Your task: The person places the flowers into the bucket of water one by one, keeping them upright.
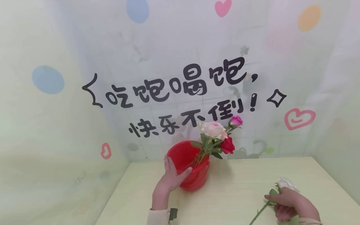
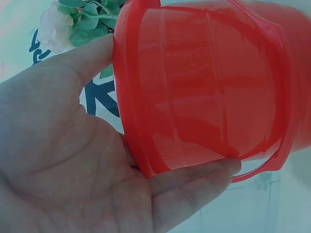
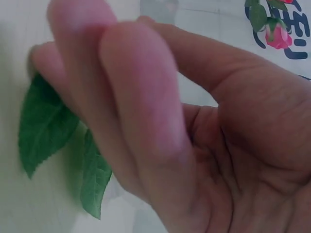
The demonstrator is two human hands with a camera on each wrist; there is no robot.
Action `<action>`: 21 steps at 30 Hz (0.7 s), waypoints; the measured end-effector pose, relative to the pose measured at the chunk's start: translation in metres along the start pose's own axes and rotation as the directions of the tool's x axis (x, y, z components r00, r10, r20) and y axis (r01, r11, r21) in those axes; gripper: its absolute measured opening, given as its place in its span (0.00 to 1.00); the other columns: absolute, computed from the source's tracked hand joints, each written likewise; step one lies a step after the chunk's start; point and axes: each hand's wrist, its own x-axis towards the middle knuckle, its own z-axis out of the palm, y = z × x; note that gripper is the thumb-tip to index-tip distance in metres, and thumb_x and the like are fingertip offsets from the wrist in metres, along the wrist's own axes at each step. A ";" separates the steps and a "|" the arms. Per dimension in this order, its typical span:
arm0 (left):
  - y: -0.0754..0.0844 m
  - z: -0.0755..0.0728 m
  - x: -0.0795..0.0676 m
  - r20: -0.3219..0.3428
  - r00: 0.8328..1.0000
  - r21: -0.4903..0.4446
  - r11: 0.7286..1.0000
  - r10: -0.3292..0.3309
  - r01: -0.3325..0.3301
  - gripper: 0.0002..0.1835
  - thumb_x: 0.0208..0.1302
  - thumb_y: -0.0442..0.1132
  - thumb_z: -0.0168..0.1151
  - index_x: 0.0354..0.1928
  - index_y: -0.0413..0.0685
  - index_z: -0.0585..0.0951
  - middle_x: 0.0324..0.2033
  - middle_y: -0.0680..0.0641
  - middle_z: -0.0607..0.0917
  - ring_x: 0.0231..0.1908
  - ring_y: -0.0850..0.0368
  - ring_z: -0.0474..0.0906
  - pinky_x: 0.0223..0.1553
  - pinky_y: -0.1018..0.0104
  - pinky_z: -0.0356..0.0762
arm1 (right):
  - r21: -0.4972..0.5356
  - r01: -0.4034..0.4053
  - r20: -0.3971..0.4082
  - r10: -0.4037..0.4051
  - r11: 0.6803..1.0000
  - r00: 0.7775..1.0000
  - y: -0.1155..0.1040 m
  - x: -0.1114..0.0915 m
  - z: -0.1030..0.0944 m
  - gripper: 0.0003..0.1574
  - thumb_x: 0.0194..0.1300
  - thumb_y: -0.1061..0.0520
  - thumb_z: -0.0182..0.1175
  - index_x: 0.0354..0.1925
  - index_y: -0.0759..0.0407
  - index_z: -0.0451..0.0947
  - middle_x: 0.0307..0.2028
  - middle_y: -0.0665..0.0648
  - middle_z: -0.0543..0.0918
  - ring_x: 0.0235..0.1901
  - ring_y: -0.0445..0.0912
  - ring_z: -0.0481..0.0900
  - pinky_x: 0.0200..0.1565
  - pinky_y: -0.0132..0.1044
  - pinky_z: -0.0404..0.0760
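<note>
My left hand [image 1: 168, 181] holds a red bucket [image 1: 194, 181] by its rim at the left. Seen from the left wrist, the thumb meets the rim and the fingers lie along the bucket's outside wall [image 2: 204, 92]. A pale pink rose [image 1: 213, 130], a red rose [image 1: 227, 145] and a magenta rose [image 1: 236, 121] lean out of the bucket to the right. At the lower right, my right hand [image 1: 289, 203] is at the stem of a white rose [image 1: 288, 183], fingers bent. Green leaves [image 3: 46, 126] show beyond those fingers in the right wrist view; any contact with the stem is hidden.
The bucket stands near the back of a pale table [image 1: 242, 175]. Behind it hangs a light backdrop [image 1: 168, 40] with black lettering, hearts and coloured dots. More of the backdrop closes off the left and right sides.
</note>
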 end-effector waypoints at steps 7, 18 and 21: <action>0.003 -0.001 -0.001 0.000 1.000 0.010 1.000 0.006 -0.006 0.72 0.60 0.67 0.71 0.83 0.36 0.33 0.80 0.33 0.51 0.72 0.30 0.64 0.54 0.34 0.83 | 0.084 -0.004 -0.044 0.008 0.996 0.999 0.003 0.015 0.006 0.19 0.74 0.59 0.65 0.28 0.68 0.72 0.19 0.60 0.84 0.17 0.44 0.86 0.25 0.36 0.87; 0.009 -0.004 -0.010 -0.001 1.000 0.004 1.000 0.008 -0.008 0.70 0.61 0.63 0.72 0.82 0.34 0.34 0.78 0.31 0.53 0.70 0.28 0.66 0.52 0.35 0.84 | 0.070 -0.049 -0.040 0.052 0.996 0.998 -0.004 0.018 0.018 0.18 0.70 0.62 0.68 0.32 0.70 0.68 0.19 0.60 0.82 0.15 0.43 0.84 0.23 0.33 0.86; 0.004 -0.002 -0.005 0.001 1.000 0.012 1.000 0.007 -0.007 0.71 0.61 0.63 0.72 0.83 0.36 0.33 0.79 0.33 0.52 0.71 0.31 0.65 0.53 0.36 0.84 | 0.042 -0.049 -0.052 0.051 0.998 0.997 -0.006 0.017 0.020 0.15 0.68 0.66 0.66 0.30 0.71 0.70 0.19 0.60 0.83 0.15 0.43 0.83 0.23 0.32 0.85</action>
